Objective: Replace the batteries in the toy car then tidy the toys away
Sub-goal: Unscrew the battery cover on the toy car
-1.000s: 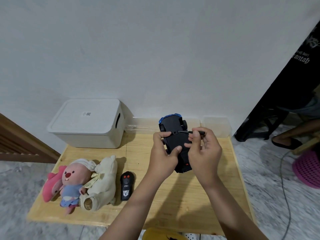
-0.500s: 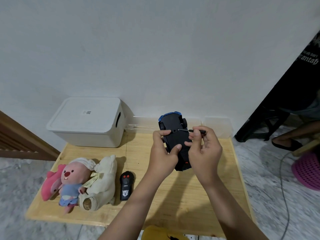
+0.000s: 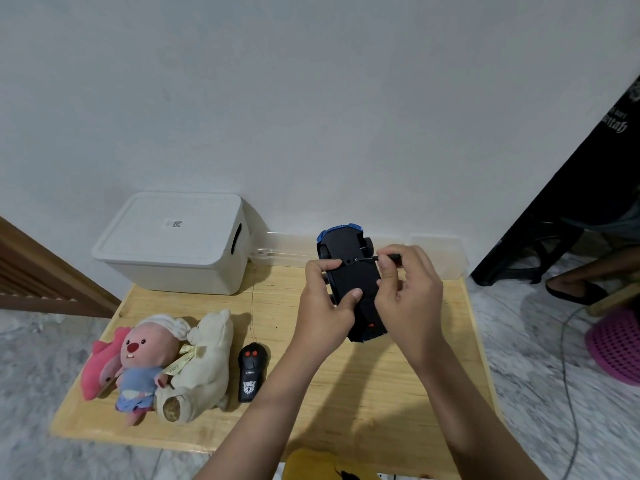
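The right hand [image 3: 408,299] pinches a small screwdriver [image 3: 379,258], tip on the upturned toy car [image 3: 351,278]. The left hand [image 3: 323,306] wraps the car's left side, above the tabletop [image 3: 363,393], right of the remote [image 3: 252,372].

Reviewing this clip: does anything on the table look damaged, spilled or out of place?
One thing: the cream plush bear has a worn, brownish patch on its foot. Otherwise nothing stands out. The toy car is upside down only because the left hand holds it while the right hand works a screwdriver at its underside.
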The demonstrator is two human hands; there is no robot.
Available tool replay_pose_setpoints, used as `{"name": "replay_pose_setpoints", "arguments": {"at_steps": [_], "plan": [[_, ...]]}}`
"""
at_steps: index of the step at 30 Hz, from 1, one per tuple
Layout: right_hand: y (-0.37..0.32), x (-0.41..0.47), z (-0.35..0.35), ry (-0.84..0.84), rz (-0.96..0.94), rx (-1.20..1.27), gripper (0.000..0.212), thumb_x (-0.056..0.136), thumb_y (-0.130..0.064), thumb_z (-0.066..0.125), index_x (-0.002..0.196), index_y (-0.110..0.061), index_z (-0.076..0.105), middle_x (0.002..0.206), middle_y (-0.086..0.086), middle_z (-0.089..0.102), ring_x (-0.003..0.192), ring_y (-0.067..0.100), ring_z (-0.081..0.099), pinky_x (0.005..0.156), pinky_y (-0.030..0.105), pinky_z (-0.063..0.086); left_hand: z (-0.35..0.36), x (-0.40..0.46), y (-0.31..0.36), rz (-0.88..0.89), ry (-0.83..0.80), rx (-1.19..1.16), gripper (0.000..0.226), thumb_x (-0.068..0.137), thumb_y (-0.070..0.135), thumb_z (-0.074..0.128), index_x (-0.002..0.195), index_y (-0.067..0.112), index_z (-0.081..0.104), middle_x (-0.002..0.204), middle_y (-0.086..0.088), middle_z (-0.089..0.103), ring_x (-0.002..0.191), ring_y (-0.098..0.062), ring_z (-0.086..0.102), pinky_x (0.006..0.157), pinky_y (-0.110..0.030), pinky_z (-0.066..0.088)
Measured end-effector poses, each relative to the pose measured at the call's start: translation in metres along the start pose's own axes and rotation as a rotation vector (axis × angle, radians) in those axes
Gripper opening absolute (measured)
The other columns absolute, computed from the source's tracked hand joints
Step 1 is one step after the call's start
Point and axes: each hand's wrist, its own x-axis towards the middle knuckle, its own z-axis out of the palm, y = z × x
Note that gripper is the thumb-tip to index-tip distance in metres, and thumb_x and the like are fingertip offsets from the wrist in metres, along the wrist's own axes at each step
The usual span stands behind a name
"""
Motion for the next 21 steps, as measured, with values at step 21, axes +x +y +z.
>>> {"name": "replay_pose_setpoints", "arguments": {"at_steps": [21], "plan": [[-0.017, 0.024, -0.007, 0.111, 0.060, 0.298, 0.022, 0.074, 0.002, 0.075, 0.089, -0.013, 0.069, 0.082, 0.002, 0.064, 0.078, 0.010, 0.064, 0.070, 0.031, 0.058, -0.010, -0.001, 0.013, -0.053, -0.087, 0.001, 0.061, 0.073, 0.004, 0.079, 0.113, 0.027, 0.039, 0.110, 0.005, 0.054, 0.090, -0.018, 0.063, 0.075, -0.040, 0.058]]}}
